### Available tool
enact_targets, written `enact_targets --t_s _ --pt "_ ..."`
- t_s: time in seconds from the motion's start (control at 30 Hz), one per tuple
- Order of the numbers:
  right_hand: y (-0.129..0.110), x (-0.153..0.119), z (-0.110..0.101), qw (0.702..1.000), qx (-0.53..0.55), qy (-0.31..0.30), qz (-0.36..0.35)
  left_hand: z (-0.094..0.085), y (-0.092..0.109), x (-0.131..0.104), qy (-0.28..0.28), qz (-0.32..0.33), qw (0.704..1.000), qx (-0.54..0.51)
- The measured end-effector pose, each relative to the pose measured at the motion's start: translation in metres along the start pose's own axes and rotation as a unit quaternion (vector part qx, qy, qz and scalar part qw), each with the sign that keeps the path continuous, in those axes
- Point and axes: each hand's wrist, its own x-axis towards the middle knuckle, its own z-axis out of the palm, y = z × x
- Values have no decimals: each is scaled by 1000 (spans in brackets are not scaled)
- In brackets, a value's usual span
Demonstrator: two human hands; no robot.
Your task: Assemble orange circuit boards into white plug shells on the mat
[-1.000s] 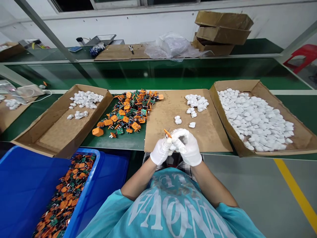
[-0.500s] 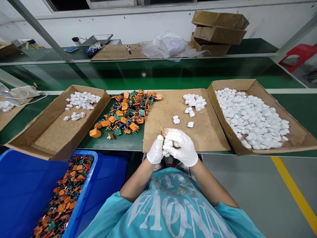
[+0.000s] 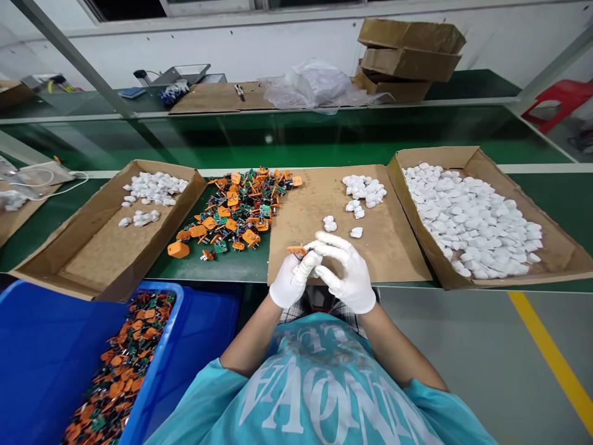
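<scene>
My left hand (image 3: 291,281), in a white glove, is closed on an orange plug piece (image 3: 296,250), whose orange face sticks out beyond the fingertips. My right hand (image 3: 345,275), gloved too, has its fingers apart and reaches across to the left fingertips. One of its fingertips meets the piece or the left thumb; I cannot tell which. Both hands are over the near edge of a cardboard sheet (image 3: 301,204). Small white pieces (image 3: 356,232) lie just beyond them. To the left is a heap of orange plug pieces with green circuit boards (image 3: 245,207).
A cardboard tray (image 3: 88,259) with some white pieces stands at left. Another cardboard tray (image 3: 560,247), full of white pieces, stands at right. Below left is a blue bin (image 3: 41,346) with more orange parts. Stacked boxes (image 3: 410,59) and plastic wrap (image 3: 315,86) are on the back shelf.
The orange piece has turned, so its broad face shows at the left fingertips. My right hand has opened its fingers and shifted slightly; the white part between the hands no longer shows.
</scene>
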Motion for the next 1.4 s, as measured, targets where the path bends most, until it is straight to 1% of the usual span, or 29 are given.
enact_targets --t_s 0.03,0.13,0.2,0.27,0.33,0.4,0.43,0.53,0.6,0.67,0.7,0.8,0.9,0.97,1.0,1.03,1.1,1.17,1.23,1.3,1.33,1.4 --pt "0 1 0 1000 4 -1 -3 0 0 0 -2 -14 1000 -1" --pt "2 2 -1 999 -2 -7 -43 0 2 0 4 -65 997 -29" --pt "4 3 -1 998 4 -35 -45 2 2 1 12 -95 994 -57" --pt "5 3 -1 997 9 -66 -30 3 1 3 -5 -108 991 -80" --pt "5 2 0 997 7 -75 -24 4 -2 4 -48 -109 988 -99" --pt "5 0 2 998 0 -57 -22 5 -6 4 -93 -117 981 -123" --pt "4 -1 3 999 -4 -41 -19 6 -8 3 -105 -124 977 -137" --pt "4 -4 6 1000 -2 -4 -3 8 -11 3 -116 -148 967 -171" --pt "3 -4 7 999 33 -15 25 10 -12 3 -102 -153 967 -176" --pt "3 -4 8 992 89 -38 78 12 -11 3 -73 -144 971 -174" --pt "3 -4 8 986 118 -39 110 13 -12 3 -57 -141 973 -174" --pt "-1 -3 11 959 203 -12 197 16 -14 2 -41 -147 972 -180" --pt "-6 -1 14 922 286 -3 260 17 -19 -1 -29 -139 978 -152" --pt "-8 -1 14 907 304 3 291 18 -22 -4 -30 -123 984 -126" --pt "-9 -2 13 907 294 8 301 19 -22 -5 -34 -121 985 -120" --pt "-9 -2 12 914 272 13 301 19 -22 -6 -37 -125 984 -118" --pt "-8 -3 9 941 207 6 268 20 -20 -6 -35 -132 984 -117" --pt "-4 -3 5 974 132 -16 184 20 -15 -5 -13 -126 986 -111" --pt "1 -3 2 994 58 -40 86 19 -10 -4 13 -120 987 -102" --pt "7 -3 0 998 2 -57 12 18 -9 -4 16 -144 985 -95" --pt "10 -3 1 998 -13 -66 -11 16 -9 -4 7 -158 983 -93" --pt "12 -5 2 996 -19 -81 -26 14 -12 -5 -17 -160 982 -95"
